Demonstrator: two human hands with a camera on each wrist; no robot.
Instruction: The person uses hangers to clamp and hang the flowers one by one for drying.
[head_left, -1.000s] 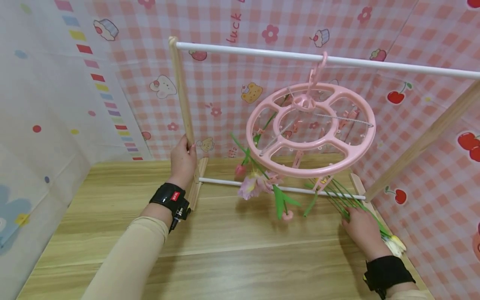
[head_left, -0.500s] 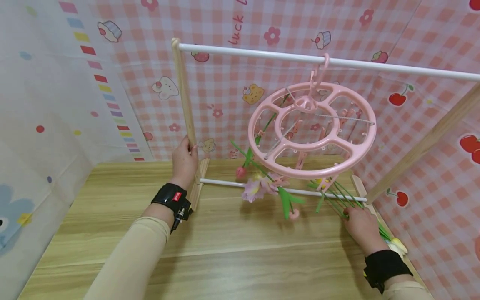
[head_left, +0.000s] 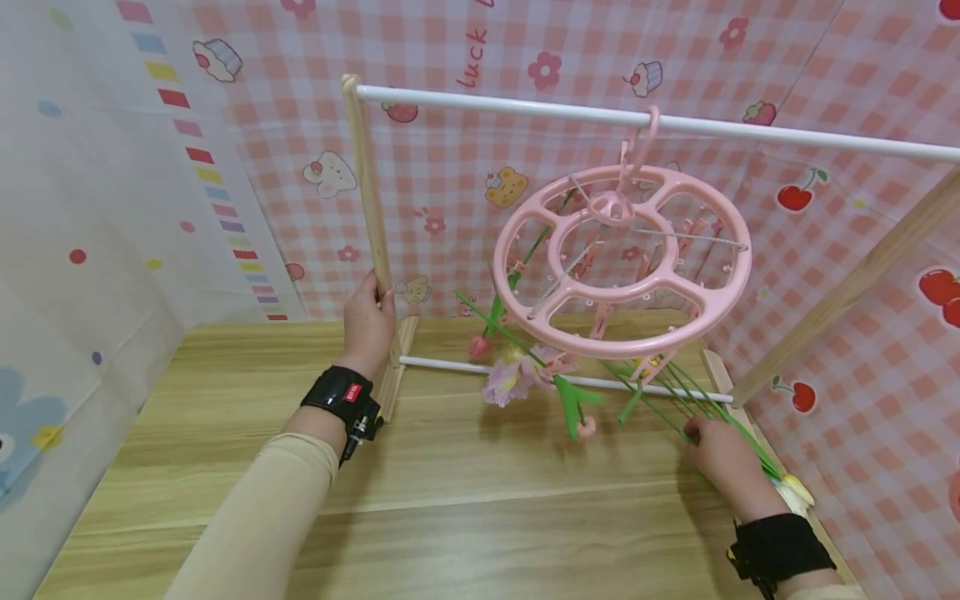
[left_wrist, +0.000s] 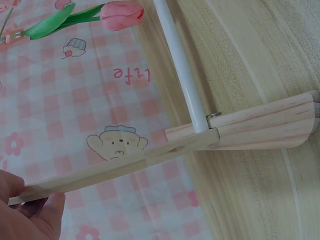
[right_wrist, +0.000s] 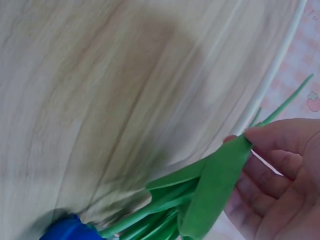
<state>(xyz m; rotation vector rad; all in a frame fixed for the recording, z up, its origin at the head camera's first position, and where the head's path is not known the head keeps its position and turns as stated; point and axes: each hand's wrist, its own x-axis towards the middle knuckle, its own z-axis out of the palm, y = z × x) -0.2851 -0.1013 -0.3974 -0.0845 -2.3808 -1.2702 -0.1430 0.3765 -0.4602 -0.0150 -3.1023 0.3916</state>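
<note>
Since a second ago the right hand [head_left: 718,460] is lifting slightly, pinching the light, floppy artificial-tulip stems [head_left: 693,398] by a leaf, while the left hand [head_left: 367,323] is gripping the wooden upright [head_left: 367,183].

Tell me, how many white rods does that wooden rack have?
2. The top white rod carries the pink round hanger; the lower white rod runs just above the table, partly hidden behind the flowers.

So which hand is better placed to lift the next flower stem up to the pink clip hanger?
Probably the right hand: its fingers already pinch a green leaf in the bundle of stems lying under the pink clip hanger. The left hand grips the rack's wooden post, far from the flowers.
</note>
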